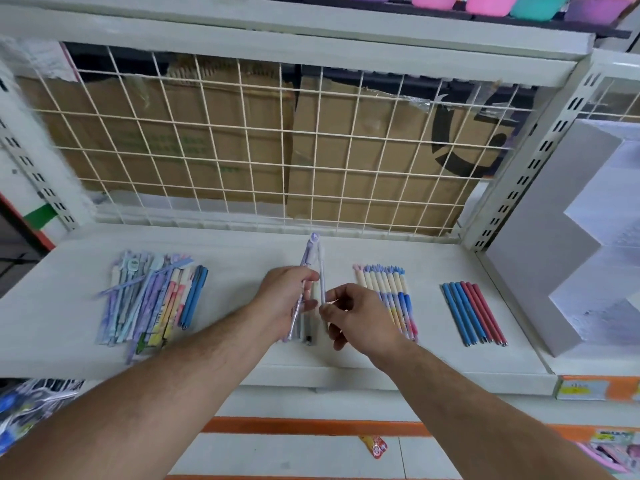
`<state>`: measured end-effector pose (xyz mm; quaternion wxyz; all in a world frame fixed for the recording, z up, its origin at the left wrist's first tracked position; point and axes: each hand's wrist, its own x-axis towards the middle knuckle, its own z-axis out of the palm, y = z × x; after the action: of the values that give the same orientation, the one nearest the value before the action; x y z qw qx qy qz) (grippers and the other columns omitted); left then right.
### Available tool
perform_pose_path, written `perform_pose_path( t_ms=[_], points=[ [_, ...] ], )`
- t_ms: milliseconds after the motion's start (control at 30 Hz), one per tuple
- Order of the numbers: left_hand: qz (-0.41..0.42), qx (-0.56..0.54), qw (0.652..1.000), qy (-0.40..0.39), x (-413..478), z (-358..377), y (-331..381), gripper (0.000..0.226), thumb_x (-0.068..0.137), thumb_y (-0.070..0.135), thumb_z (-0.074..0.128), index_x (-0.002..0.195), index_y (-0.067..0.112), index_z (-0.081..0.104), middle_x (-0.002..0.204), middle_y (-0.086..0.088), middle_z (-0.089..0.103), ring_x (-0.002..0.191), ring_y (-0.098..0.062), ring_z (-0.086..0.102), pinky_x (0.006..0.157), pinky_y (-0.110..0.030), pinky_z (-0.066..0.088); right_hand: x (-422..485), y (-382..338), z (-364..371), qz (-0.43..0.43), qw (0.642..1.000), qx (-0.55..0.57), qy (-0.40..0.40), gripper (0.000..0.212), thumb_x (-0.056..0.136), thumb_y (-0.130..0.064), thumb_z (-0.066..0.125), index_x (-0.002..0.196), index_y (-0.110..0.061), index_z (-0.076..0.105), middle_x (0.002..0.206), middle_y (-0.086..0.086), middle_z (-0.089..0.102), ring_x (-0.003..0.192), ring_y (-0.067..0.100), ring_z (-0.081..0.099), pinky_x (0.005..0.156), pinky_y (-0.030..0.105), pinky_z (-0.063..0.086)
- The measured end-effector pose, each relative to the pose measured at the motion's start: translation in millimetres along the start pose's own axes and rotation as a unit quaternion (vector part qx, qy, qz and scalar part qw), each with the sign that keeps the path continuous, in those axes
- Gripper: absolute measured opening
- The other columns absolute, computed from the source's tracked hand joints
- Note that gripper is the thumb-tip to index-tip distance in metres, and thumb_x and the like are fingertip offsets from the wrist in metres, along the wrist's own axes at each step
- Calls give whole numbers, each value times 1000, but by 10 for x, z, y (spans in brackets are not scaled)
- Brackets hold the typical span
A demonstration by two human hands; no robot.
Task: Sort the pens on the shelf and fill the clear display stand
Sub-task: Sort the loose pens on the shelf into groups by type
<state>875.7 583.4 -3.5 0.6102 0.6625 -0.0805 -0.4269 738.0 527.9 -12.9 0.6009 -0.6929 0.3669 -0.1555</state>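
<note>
Lilac plastic shows in the pen [309, 252] that is gripped by the left hand [287, 296], fingers curled round its barrel, at the middle of the frame. A paler pen [322, 271] just beside it is pinched at its lower end by the right hand [360, 317]. Both are held above a short row of pens [308, 329] lying on the shelf [242, 251].

The barrels look thin and smooth, so a loose pinch could probably let one drop onto that row, and the pens might be scattered or sent rolling off the shelf's front edge. Mis-sorting is also likely, since the two held pens are close in colour.

An unsorted heap [152, 299] is seen at left, a pastel row [391, 296] right of centre, and a blue and red row [472, 311] further right. At the right edge the stepped display stand [540, 244] is seen, with no pens visible in it. Coloured tubs [540, 5] line the upper right; their contents cannot be seen.
</note>
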Motion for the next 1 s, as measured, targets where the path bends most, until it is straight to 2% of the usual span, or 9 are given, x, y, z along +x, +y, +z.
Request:
perform_pose_path(
  t_ms=[100,200,267,333,467,633,733,900,1000],
  points=[
    [18,43,998,48,9,-221,26,9,78,10,72,70,8,67,59,-2,49,54,-20,46,51,-23,40,51,-49,177,5,1000,-16,6,10,94,-8,67,102,-6,61,66,6,64,53,21,61,51,35,55],
    [31,71,995,56,75,-445,-4,21,80,15,75,65,11,61,60,-4,45,51,-19,35,48,-22,26,114,-64,338,21,998,-61,27,9,94,-8,66,100,-7,60,63,8,66,44,19,58,45,30,50],
    [31,89,994,55,127,-574,-31,22,82,18,74,69,12,57,66,-8,40,51,-19,30,50,-24,23,164,-42,427,26,993,-111,35,8,93,-11,66,99,-11,61,59,6,67,42,18,58,47,29,51],
    [20,105,993,55,162,-685,-57,20,84,17,72,72,11,59,62,-7,41,49,-18,33,48,-24,26,204,-20,500,34,987,-149,44,7,92,-13,66,97,-15,62,59,5,69,43,17,60,48,27,51],
    [18,121,992,32,170,-834,-70,11,87,12,69,78,6,68,68,-7,64,50,-14,49,49,-23,34,233,-21,596,48,982,-167,70,3,92,-12,65,91,-14,66,69,13,73,46,21,60,45,24,49],
    [28,133,991,9,177,-883,-42,8,90,13,68,94,7,72,80,-6,75,54,-12,55,52,-23,37,240,-15,651,40,975,-187,109,10,88,-12,64,82,-10,71,67,11,73,58,26,68,60,37,60],
    [31,147,989,-3,206,-839,-52,7,89,11,67,94,8,71,85,-10,76,56,-12,57,52,-23,39,211,3,638,34,975,-182,127,9,89,-15,65,82,-15,70,69,7,72,62,23,67,64,38,61],
    [47,168,985,3,283,-703,-82,6,88,13,70,87,8,71,71,-7,61,60,-20,55,52,-27,44,155,20,537,23,979,-166,118,9,90,-16,67,82,-19,68,62,1,69,47,13,61,55,29,54],
    [43,190,980,25,333,-647,-106,10,85,13,68,86,4,73,68,-9,62,58,-24,56,55,-29,48,168,12,462,19,983,-147,106,8,89,-15,67,81,-18,68,61,1,67,46,13,59,54,28,52]
  ],
)
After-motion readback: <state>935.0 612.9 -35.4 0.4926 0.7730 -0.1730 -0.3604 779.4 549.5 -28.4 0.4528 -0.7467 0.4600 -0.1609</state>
